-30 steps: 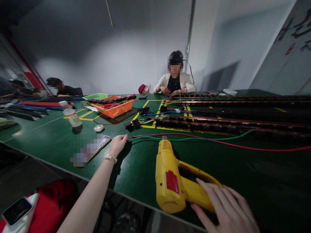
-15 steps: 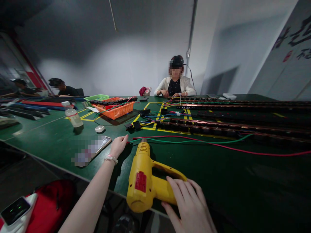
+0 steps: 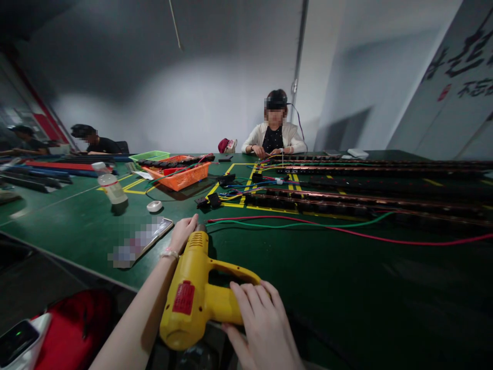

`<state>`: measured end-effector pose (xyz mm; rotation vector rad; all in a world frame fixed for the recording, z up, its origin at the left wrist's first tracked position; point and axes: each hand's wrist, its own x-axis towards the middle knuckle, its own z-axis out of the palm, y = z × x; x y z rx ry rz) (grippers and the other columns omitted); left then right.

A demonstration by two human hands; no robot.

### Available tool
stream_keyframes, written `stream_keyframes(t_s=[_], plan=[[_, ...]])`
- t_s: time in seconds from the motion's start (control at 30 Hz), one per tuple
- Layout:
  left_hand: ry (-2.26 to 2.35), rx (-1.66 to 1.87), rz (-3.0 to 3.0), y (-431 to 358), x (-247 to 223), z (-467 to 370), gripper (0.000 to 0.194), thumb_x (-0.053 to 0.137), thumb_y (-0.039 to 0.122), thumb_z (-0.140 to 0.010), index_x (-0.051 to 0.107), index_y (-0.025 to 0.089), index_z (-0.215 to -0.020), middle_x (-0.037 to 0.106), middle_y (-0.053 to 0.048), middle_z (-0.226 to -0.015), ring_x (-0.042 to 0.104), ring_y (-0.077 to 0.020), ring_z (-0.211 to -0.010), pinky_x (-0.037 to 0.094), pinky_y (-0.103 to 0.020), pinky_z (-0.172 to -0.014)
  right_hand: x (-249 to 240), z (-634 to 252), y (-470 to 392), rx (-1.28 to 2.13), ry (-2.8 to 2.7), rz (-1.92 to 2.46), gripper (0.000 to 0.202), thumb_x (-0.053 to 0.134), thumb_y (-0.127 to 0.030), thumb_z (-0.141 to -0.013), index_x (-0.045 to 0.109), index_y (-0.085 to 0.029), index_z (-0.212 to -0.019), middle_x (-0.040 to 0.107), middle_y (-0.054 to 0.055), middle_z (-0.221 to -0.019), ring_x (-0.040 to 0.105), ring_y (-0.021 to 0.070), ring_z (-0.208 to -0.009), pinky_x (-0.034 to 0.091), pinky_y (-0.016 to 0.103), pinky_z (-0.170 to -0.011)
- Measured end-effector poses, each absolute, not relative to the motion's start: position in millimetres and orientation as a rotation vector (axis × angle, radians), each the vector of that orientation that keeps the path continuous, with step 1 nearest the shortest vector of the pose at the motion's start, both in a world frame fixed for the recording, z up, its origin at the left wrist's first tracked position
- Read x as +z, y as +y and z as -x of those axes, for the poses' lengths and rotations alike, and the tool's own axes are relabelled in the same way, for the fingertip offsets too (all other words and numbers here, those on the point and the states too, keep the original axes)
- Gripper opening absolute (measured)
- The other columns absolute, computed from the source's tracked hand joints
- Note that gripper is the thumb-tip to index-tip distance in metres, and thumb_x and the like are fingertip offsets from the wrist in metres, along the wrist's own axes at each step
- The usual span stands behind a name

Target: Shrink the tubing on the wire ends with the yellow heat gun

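My right hand (image 3: pixel 262 318) is wrapped around the handle of a yellow heat gun (image 3: pixel 188 293), a red label on its rear body. The gun's metal nozzle points away from me, close beside the fingers of my left hand (image 3: pixel 185 231). Those fingers are closed at the near end of a thin green wire (image 3: pixel 277 224); the nozzle partly hides their grip. A red wire (image 3: pixel 269 218) runs alongside, its end just right of the nozzle. Both wires stretch off to the right over the green table (image 3: pixel 327 288).
Left of my left hand lie a phone (image 3: pixel 148 241) and a small white round object (image 3: pixel 154 206). A bottle (image 3: pixel 111 185) and an orange basket (image 3: pixel 185 178) stand beyond. Long dark strips (image 3: pixel 327 203) with connectors (image 3: pixel 208 201) lie ahead. A person (image 3: pixel 274 133) sits opposite.
The heat gun has moved left in my right hand, bringing its nozzle up against my left hand's fingers. My left hand stays at the wire ends. The view has shifted slightly.
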<state>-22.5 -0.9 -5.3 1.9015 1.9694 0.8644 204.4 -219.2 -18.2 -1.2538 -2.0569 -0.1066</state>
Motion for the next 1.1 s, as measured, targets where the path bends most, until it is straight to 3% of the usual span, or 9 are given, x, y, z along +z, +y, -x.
stream_keyframes(t_s=[0.2, 0.43, 0.87, 1.1], plan=[[1.917, 0.884, -1.925, -3.2, -2.8, 22.8, 0.05, 0.029, 0.058, -0.079, 0.046, 0.019, -0.052, 0.051, -0.003, -0.053, 0.047, -0.0169, -0.057, 0.026, -0.025, -0.049, -17.0, -207.1, -219.4, -0.114, -2.048, 1.26, 0.049, 0.061, -0.044, -0.082, 0.051, -0.021, -0.123, 0.064, -0.001, -0.105, 0.058, 0.0181, -0.094, 0.036, 0.037, -0.098], [1.952, 0.863, -1.927, -3.8, -4.1, 21.7, 0.051, 0.032, 0.059, -0.078, 0.054, 0.018, -0.057, 0.057, -0.004, -0.058, 0.051, -0.0182, -0.059, 0.03, -0.026, -0.052, -9.0, -222.5, -221.8, -0.162, -2.015, 1.317, 0.047, 0.064, -0.041, -0.08, 0.052, -0.024, -0.122, 0.065, -0.003, -0.105, 0.059, 0.0161, -0.095, 0.038, 0.035, -0.097], [2.016, 0.859, -1.955, 1.2, -12.7, 25.9, 0.057, 0.028, 0.06, -0.081, 0.056, 0.016, -0.059, 0.053, -0.003, -0.055, 0.05, -0.0173, -0.056, 0.027, -0.026, -0.052, -11.3, -273.0, -232.9, -0.445, -1.979, 1.446, 0.044, 0.058, -0.04, -0.083, 0.05, -0.023, -0.123, 0.066, -0.001, -0.105, 0.061, 0.0168, -0.095, 0.041, 0.034, -0.091], [2.033, 0.898, -1.934, -0.9, -8.4, 23.6, 0.054, 0.029, 0.057, -0.08, 0.053, 0.017, -0.055, 0.052, -0.003, -0.054, 0.05, -0.0175, -0.057, 0.028, -0.026, -0.054, -16.9, -315.7, -246.6, -0.66, -2.017, 1.487, 0.048, 0.053, -0.048, -0.085, 0.049, -0.022, -0.124, 0.066, 0.0, -0.108, 0.061, 0.0163, -0.095, 0.039, 0.033, -0.09]])
